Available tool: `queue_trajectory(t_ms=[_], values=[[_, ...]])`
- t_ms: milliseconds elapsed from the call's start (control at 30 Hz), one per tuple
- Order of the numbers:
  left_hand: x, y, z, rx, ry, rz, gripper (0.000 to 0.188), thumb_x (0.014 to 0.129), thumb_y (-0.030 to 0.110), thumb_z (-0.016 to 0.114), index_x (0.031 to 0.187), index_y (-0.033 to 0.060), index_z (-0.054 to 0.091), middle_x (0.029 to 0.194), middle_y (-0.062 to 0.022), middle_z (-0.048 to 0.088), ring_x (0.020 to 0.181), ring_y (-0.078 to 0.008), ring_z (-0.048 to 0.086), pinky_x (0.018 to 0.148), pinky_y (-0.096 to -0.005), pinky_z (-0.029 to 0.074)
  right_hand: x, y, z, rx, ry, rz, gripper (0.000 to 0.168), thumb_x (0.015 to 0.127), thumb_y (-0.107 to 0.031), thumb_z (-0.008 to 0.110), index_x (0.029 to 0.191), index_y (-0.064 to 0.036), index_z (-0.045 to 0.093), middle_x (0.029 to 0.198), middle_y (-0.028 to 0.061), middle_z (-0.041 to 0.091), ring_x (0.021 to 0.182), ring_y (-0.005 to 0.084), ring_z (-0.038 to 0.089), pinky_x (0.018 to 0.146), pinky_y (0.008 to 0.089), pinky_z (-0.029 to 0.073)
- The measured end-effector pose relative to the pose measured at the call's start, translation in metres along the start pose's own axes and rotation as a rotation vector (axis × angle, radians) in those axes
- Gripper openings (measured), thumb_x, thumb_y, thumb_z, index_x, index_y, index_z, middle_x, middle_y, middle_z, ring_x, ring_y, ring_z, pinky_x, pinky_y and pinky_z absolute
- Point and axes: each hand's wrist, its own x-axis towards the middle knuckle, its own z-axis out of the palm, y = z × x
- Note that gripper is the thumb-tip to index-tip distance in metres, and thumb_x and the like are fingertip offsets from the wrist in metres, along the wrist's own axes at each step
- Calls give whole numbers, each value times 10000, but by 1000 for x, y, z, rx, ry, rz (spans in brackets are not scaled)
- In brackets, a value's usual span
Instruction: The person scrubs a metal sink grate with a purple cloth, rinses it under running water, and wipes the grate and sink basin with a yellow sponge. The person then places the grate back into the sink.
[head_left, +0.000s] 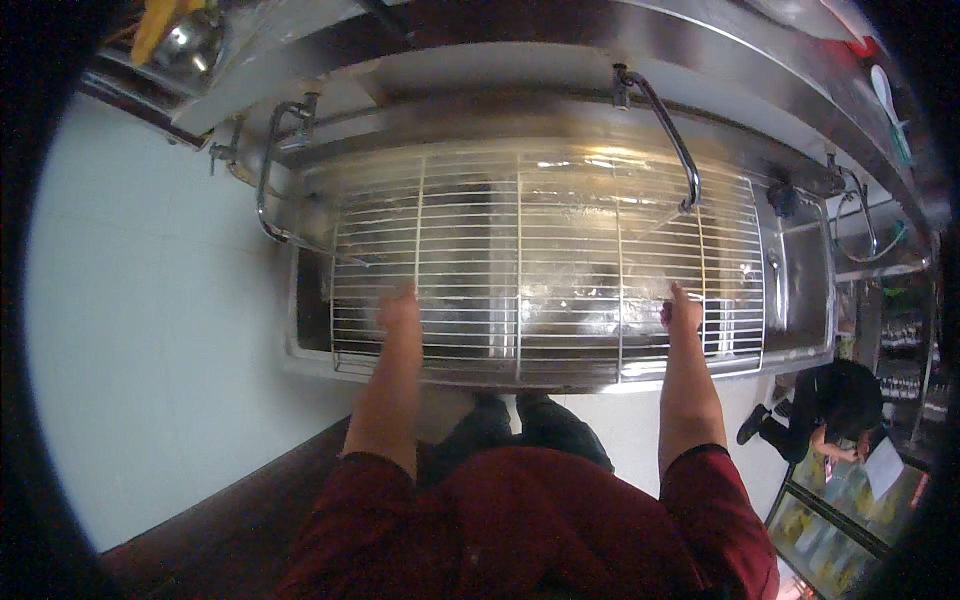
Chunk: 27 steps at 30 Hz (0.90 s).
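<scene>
A long white wire rack (519, 277) spans the stainless steel sink (799, 352) in front of me, and the basins show between its bars. My left hand (399, 306) is at the left part of the rack, fingers curled at a crosswise wire, slightly blurred. On the right part, my right hand (681, 311) is curled at the bars near another cross wire, thumb pointing away from me. Both hands seem closed around wires of the rack. Something clear and shiny, wet or filmy, lies below or behind the bars.
Chrome faucets arch over the sink at left (266, 172) and right (667, 127), with a further tap (862, 202) at far right. A steel shelf (675, 37) runs above. A metal bowl (187, 45) stands upper left. A person (836, 412) crouches at right by a glass-fronted cabinet.
</scene>
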Motion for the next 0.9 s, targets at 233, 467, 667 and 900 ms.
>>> queue_trajectory(t_ms=[233,467,667,900], values=[[3,-37,-5,126,333,633,905,665,587,637,1299,8,352,1336,-247,327,1222,-386,340,1011,-480,265,32,11,-11,-52,-48,165,423,754,-458,659,577,-101,517,484,30,487,349,151,408,312,295,302],[0,-33,-36,239,124,671,828,685,567,622,1257,10,405,1297,-220,393,1216,-356,362,1011,-462,278,25,21,29,-126,-106,113,481,737,-519,652,573,-93,499,472,44,465,361,167,420,335,291,316],[37,-39,-28,286,-61,862,520,796,395,563,1148,20,484,1193,-193,491,1128,-306,465,905,-429,408,12,15,23,-131,-134,193,483,766,-492,632,658,-24,585,503,59,505,371,180,446,363,330,360],[40,-20,-70,75,348,1184,302,735,136,539,1031,74,546,984,-50,601,956,-235,581,800,-346,478,-105,8,58,-105,-191,-20,470,795,-534,561,791,-64,565,677,71,596,511,181,538,444,293,425]])
